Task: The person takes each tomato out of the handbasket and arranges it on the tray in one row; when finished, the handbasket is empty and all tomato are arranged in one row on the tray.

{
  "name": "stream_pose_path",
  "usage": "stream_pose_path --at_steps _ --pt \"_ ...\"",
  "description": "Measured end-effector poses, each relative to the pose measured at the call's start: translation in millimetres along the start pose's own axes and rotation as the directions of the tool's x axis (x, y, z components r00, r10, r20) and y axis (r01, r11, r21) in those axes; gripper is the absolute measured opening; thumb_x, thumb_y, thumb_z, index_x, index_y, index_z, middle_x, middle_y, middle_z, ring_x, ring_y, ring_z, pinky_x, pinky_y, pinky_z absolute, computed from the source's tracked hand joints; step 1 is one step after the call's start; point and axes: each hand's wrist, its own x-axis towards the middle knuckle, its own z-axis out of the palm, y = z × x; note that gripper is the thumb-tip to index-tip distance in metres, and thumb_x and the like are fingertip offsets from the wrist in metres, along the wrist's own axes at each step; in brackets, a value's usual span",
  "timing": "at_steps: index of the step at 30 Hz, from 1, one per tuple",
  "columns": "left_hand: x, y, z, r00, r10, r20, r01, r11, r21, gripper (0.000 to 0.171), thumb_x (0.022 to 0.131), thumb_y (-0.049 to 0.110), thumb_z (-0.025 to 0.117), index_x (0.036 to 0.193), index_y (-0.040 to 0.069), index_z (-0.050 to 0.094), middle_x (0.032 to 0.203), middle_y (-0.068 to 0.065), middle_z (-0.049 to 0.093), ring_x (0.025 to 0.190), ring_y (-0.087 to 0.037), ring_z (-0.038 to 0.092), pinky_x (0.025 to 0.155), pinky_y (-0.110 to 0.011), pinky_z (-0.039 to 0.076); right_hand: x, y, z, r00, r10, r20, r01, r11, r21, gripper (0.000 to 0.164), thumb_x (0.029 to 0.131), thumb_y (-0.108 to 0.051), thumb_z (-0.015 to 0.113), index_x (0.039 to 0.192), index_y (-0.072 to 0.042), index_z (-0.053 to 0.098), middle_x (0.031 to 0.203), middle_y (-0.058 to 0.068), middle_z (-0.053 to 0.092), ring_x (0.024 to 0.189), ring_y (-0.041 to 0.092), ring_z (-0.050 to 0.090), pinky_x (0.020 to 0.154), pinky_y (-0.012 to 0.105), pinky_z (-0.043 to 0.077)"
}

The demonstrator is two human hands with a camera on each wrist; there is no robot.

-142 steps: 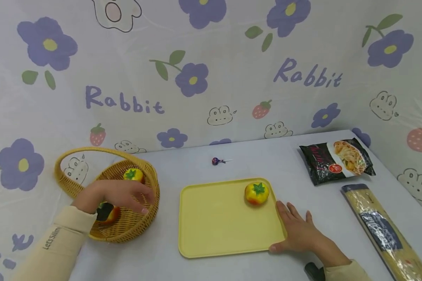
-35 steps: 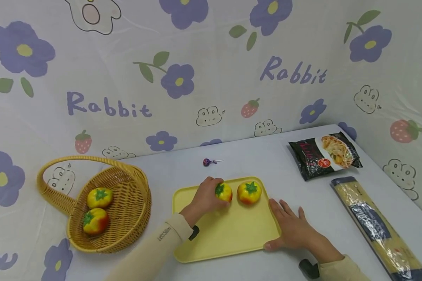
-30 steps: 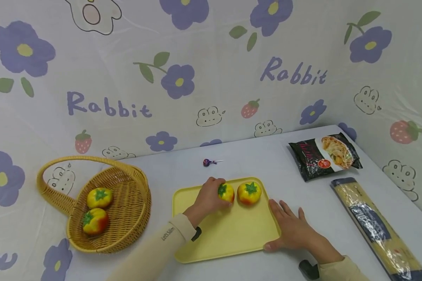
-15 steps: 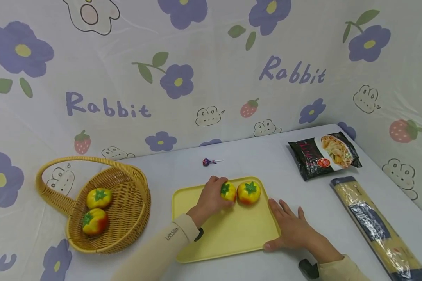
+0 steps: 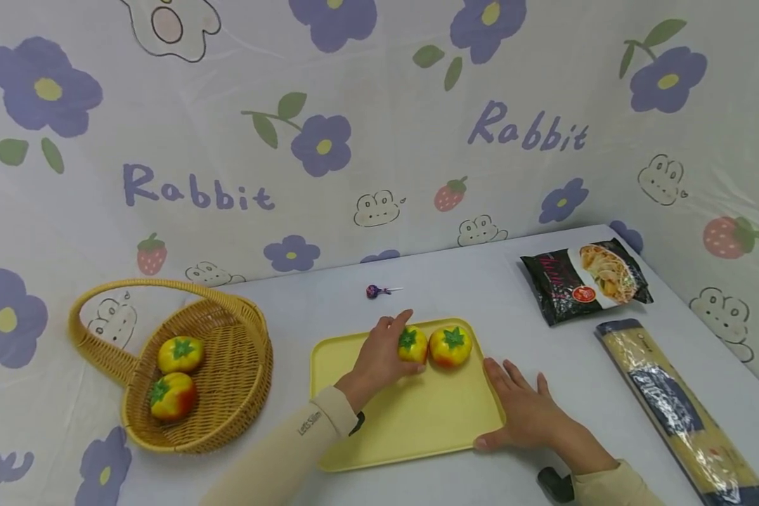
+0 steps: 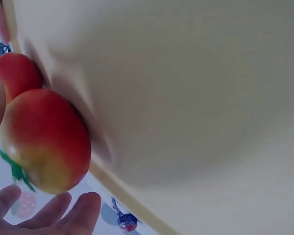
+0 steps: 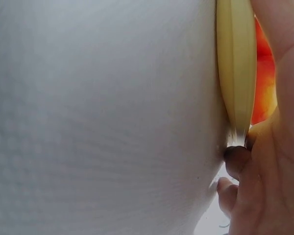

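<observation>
My left hand (image 5: 379, 355) is around a yellow-and-red fruit (image 5: 413, 346) with a green star-shaped calyx, on the yellow tray (image 5: 424, 422). Its fingers are spread, and in the left wrist view the fingertips (image 6: 90, 203) stand apart from that fruit's glossy side. A matching fruit (image 5: 450, 347) sits right beside it, by the tray's back right corner. My right hand (image 5: 531, 418) rests with fingers extended along the tray's right rim, thumb by the front corner. From the right wrist, the tray's edge (image 7: 236, 63) shows against that hand.
At left stands a wicker basket (image 5: 262, 372) with a tall handle and two similar fruits (image 5: 176, 376) inside. A lollipop (image 5: 373, 291) lies behind the tray. To the right are a black noodle packet (image 5: 566, 288) and a long clear-wrapped pack (image 5: 670, 400).
My left hand brought a fruit from the basket to the tray and slid it right, up beside the other one. Now its fingers have spread off the fruit. The right hand stays at the rim.
</observation>
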Motion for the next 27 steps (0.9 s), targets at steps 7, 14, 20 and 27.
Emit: stream_pose_path --at_steps 7,14,20,27 --pt "-15.7 -7.0 -32.7 1.0 0.013 -0.021 -0.013 0.999 -0.04 0.093 0.07 0.047 0.082 0.147 0.025 0.034 0.144 -0.014 0.038 0.126 -0.035 0.045 0.103 -0.048 0.043 -0.3 -1.1 -0.1 1.0 -0.016 0.003 0.016 1.0 0.007 0.138 0.054 -0.078 0.073 0.154 -0.004 0.012 0.16 0.016 0.015 0.146 0.042 0.009 0.102 0.078 -0.002" --pt "-52.0 -26.7 -112.5 0.936 0.194 0.295 -0.178 0.981 -0.08 0.046 0.078 0.037 0.079 0.113 0.014 0.061 0.109 -0.002 0.057 0.102 -0.025 0.058 0.084 -0.035 0.051 -2.5 -3.3 -1.4 0.999 -0.037 -0.012 0.037 0.999 0.005 0.137 0.055 -0.078 0.072 0.153 -0.003 0.012 0.16 0.016 0.016 0.146 0.042 0.01 0.102 0.078 -0.001" --pt "-86.9 -62.7 -167.9 0.763 0.197 0.616 -0.165 0.98 -0.109 0.028 0.083 0.032 0.075 0.107 0.021 0.062 0.104 0.007 0.06 0.1 -0.02 0.059 0.082 -0.027 0.05 -5.8 -4.3 -2.6 1.0 -0.027 -0.017 0.027 1.0 0.0 0.138 0.054 -0.078 0.072 0.153 -0.001 0.012 0.16 0.017 0.016 0.145 0.043 0.01 0.102 0.078 -0.001" --pt "-115.5 -131.9 -210.7 0.868 0.084 0.49 -0.066 0.996 -0.053 0.032 0.087 0.037 0.069 0.11 0.015 0.063 0.104 0.0 0.063 0.098 -0.018 0.058 0.083 -0.03 0.05 -7.2 -7.1 -4.8 0.999 -0.04 -0.018 0.04 0.999 0.012 0.137 0.056 -0.077 0.072 0.153 -0.002 0.012 0.159 0.018 0.017 0.145 0.044 0.012 0.102 0.078 0.001"
